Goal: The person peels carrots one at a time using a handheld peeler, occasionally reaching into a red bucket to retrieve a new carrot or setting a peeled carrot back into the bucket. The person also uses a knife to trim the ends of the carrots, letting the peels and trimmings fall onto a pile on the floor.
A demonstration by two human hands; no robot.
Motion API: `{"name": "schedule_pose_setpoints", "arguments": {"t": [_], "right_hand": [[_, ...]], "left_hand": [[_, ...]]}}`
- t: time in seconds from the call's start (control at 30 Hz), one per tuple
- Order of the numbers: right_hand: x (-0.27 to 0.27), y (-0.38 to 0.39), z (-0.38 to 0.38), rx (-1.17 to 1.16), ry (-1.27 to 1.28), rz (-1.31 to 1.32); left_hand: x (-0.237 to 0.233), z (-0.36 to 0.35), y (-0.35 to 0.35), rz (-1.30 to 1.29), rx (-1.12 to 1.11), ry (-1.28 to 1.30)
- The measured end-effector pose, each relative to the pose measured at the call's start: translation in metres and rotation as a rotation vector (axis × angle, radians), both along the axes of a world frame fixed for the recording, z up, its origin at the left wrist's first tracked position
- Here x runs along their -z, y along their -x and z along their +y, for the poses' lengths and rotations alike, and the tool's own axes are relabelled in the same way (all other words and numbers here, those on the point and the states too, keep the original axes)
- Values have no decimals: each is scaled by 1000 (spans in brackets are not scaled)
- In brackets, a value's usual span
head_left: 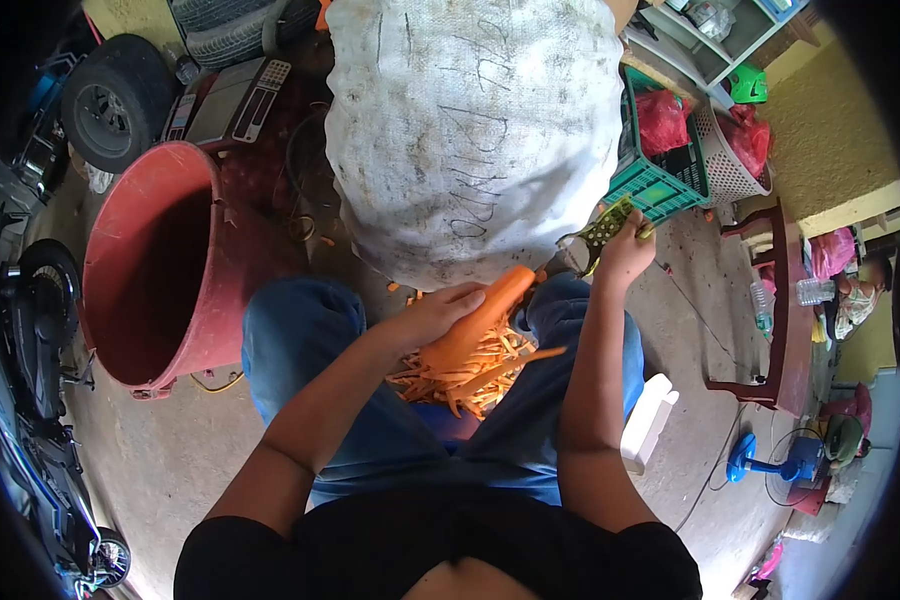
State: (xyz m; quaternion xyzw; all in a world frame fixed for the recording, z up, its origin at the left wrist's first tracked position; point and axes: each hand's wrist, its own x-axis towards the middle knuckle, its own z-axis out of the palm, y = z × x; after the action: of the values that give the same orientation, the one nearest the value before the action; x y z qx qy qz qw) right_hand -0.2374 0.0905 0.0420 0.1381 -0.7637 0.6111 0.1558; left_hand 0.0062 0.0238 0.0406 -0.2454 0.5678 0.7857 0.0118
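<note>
My left hand (448,312) is wrapped around a large orange carrot (490,312), held tilted above my lap. Its lower end is over a heap of orange shreds (467,378) between my knees. A longer orange strip (515,368) sticks out from the heap to the right. Out to the right and higher, my right hand (625,248) grips a green hand shredder (602,235) with rows of holes, apart from the carrot. What the heap rests in is mostly hidden; only a dark blue edge (445,420) shows beneath it.
In front of my knees stands a bulging white sack (475,130) with handwriting. To the left is a big red tub (210,270), near a wheel (113,105) and a motorcycle (45,400). Green crate (660,185), white box (650,422) and blue fan (745,458) are on the right.
</note>
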Motion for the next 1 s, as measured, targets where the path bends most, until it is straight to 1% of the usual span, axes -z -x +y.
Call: {"name": "schedule_pose_setpoints", "arguments": {"t": [0.03, 0.07, 0.1, 0.13, 0.17, 0.2, 0.23, 0.27, 0.3, 0.33, 0.47, 0.63, 0.7, 0.77, 0.83, 0.9, 0.93, 0.97, 1.0], "right_hand": [[-7, -7, 2, -69, -26, 52], [-18, -19, 2, -140, -50, 101], [-35, -35, 4, -180, -207, 12], [-30, -40, 5, -334, -227, 138], [-32, -48, 8, -485, -421, 25], [-29, -61, 10, -574, -580, -17], [-23, -71, 13, -695, -694, 54], [-29, -86, 14, -763, -830, 36], [-15, -94, 15, -807, -827, 138], [-8, -100, 16, -849, -829, 105], [-5, -111, 15, -888, -875, 106], [-1, -109, 15, -905, -888, 88], [-1, -108, 15, -953, -857, 46], [0, -108, 15, -946, -838, 37], [2, -106, 14, -935, -819, 29], [13, -104, 13, -981, -770, -30], [32, -97, 12, -983, -772, -31], [59, -84, 12, -943, -832, -69], [65, -78, 10, -900, -887, -110]], "left_hand": [[12, -7, 0, 32, 69, 155], [18, -8, 0, 33, 70, 155], [23, -9, 0, 39, -20, 313], [25, -9, -1, 45, -112, 470], [22, -10, -2, 45, -113, 471], [17, -13, -1, -22, -130, 608], [14, -14, -1, -89, -148, 745], [13, -15, 0, -87, -150, 746], [13, -16, 0, -138, -136, 893], [12, -17, -1, -191, -121, 1042], [13, -15, -1, -198, -184, 1074], [16, -12, -5, -174, -201, 1215], [9, -11, -7, -142, -202, 1259], [3, -12, -9, -112, -203, 1302], [-1, -14, -11, -126, -120, 1313], [2, -17, -12, -122, -120, 1283], [3, -17, -13, -121, -119, 1255], [-3, -14, -14, -124, -118, 1253], [-14, -12, -16, 210, -42, 1011]]}}
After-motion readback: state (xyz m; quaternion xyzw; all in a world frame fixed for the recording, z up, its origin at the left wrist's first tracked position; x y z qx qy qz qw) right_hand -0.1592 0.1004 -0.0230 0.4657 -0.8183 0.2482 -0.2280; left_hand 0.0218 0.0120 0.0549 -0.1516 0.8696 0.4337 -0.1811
